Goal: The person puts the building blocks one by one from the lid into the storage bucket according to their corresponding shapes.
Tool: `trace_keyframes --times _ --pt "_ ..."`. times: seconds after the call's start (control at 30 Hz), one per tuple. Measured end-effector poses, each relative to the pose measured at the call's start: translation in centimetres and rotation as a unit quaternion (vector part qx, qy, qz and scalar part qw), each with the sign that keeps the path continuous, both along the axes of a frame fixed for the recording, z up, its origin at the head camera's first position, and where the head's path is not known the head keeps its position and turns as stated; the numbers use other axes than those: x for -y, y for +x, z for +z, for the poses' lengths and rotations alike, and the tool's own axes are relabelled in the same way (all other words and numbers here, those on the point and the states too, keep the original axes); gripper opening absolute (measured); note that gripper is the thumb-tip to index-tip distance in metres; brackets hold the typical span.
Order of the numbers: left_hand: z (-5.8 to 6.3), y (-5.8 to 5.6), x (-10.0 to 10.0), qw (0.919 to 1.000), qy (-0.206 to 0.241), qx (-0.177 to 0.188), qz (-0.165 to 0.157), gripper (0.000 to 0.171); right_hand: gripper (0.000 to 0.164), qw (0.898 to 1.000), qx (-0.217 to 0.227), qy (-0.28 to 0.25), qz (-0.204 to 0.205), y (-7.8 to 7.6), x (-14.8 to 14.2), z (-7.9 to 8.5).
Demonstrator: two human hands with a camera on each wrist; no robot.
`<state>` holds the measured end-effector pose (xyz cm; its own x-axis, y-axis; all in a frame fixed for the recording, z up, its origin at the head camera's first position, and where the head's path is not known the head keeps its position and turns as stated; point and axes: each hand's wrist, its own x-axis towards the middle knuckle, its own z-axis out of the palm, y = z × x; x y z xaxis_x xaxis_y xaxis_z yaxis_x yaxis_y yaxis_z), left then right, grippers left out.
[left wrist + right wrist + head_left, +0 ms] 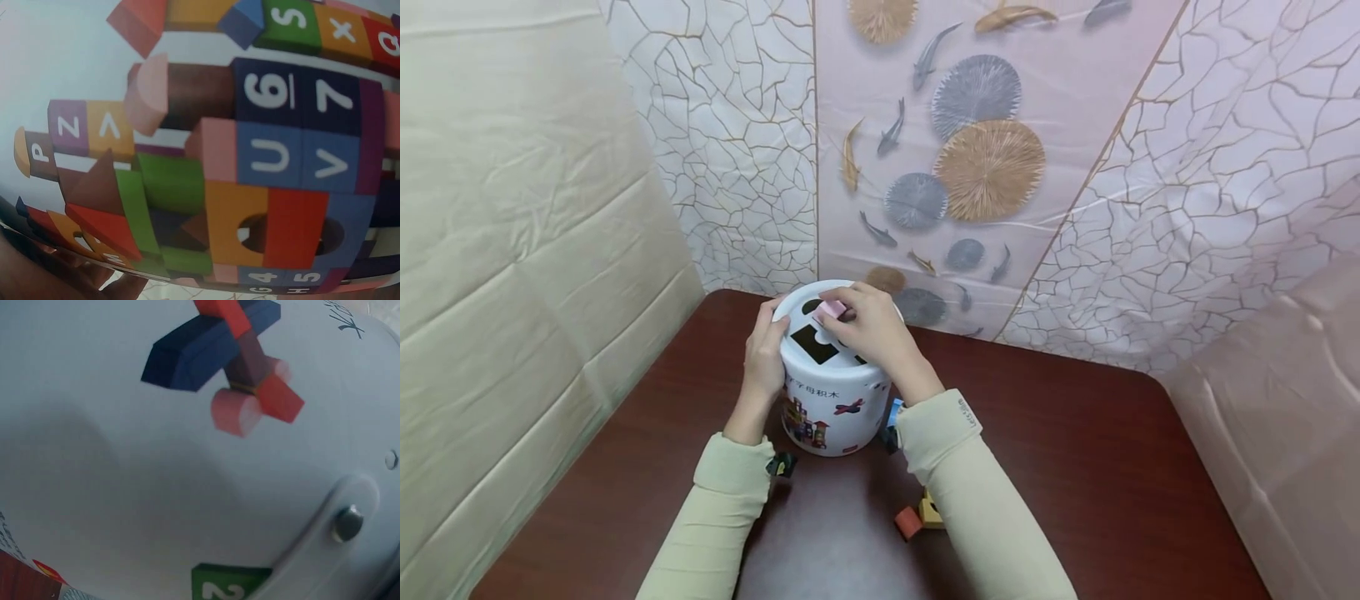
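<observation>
One white bucket here: our left hand grips its upper side, likely to steady it, while our right hand pinches a pink block over the holed lid (small piece, so a pinch makes sense).

The bucket is set toward the back of the table, slightly left of the middle, with its lid on top. It is gripped at its left by the left hand; over the lid, a block is held by the right hand, with a hole seen in the lid before it. On the table, in front of the bucket and to its right, a pair of blocks is placed side by side (the right one is partly covered by the right sleeve). The table is bordered by cloth behind, left and right.
</observation>
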<state>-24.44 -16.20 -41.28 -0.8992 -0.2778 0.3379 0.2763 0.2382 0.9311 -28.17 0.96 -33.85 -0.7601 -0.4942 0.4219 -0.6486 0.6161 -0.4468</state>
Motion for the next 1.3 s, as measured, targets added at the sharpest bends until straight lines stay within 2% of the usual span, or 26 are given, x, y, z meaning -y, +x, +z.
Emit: trace_keyframes --times 0.2,0.47,0.67,0.9,1.13,1.3 --pt "0.11 -0.06 0.52 1.0000 0.000 -0.002 0.000 0.042 0.036 1.000 -0.008 -0.007 -0.003 -0.13 0.38 0.03" --pt "-0.35 -0.01 0.71 1.0000 0.001 0.005 0.007 0.042 0.037 1.000 0.000 0.002 0.003 -0.09 0.64 -0.25" --pt "-0.19 -0.03 0.49 1.0000 -0.001 0.006 0.002 0.043 0.038 1.000 -0.007 0.022 -0.013 -0.06 0.62 -0.26" --pt "0.06 0.00 0.21 0.9999 0.002 0.009 -0.007 0.044 0.039 0.998 -0.021 0.051 -0.001 0.02 0.29 -0.07" --pt "0.13 0.23 0.12 1.0000 0.002 0.008 0.001 0.044 0.040 0.999 0.000 0.043 -0.007 0.23 0.19 -0.17" --pt "0.11 0.23 0.11 1.0000 -0.001 0.007 -0.003 0.043 0.039 0.999 -0.005 0.037 -0.010 0.44 0.08 -0.11"
